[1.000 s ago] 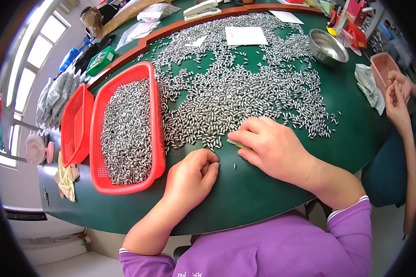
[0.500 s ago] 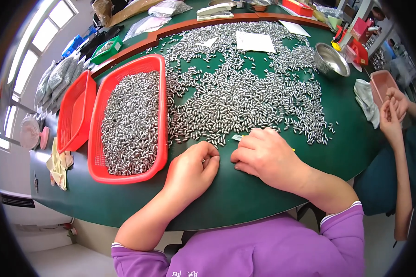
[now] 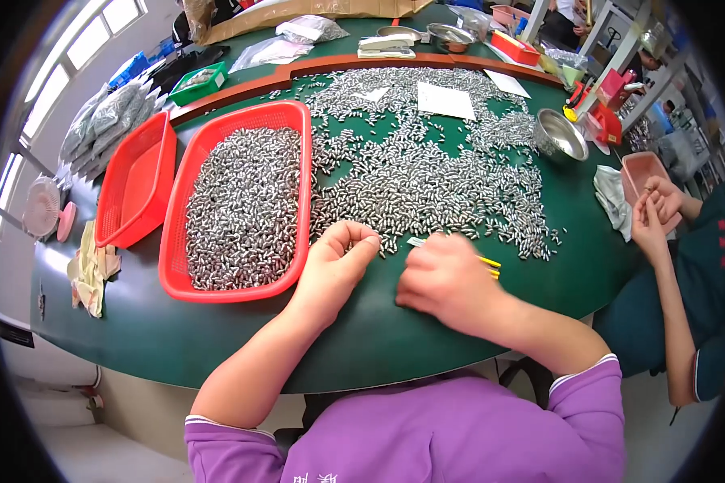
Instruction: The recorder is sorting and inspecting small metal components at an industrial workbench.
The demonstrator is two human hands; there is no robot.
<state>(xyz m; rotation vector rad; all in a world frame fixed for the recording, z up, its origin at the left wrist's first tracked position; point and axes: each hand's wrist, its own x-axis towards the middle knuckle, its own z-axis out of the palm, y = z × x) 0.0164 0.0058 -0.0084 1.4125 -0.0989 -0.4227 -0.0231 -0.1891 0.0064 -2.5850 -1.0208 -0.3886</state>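
Small silver bullet-shaped metal pieces [image 3: 411, 189] cover much of the green table [image 3: 387, 338]. My left hand [image 3: 338, 262] is at their near edge, thumb and index finger pinched together; anything between them is too small to make out. Just to its right, my right hand [image 3: 451, 282] hovers low over the table, fingers curled and smeared by motion. A pale flat tip [image 3: 416, 241] shows at its fingers, and yellow rods [image 3: 490, 264] stick out on its far side; what they belong to is hidden. A red basket [image 3: 306, 201] full of the same pieces stands left of my left hand.
Further left are another red basket [image 3: 141, 181] and a cream glove [image 3: 93, 270]. White paper [image 3: 445, 101] lies on the pieces, before a brown wooden edge strip [image 3: 314, 67]. A metal bowl [image 3: 561, 135] and white cloth [image 3: 613, 201] are at right, near a co-worker's hands [image 3: 656, 211].
The view has shifted, so table things sit differently in it. My left hand has tilted upward with its pinch kept. My right hand has moved and blurred, uncovering more of the yellow rods.
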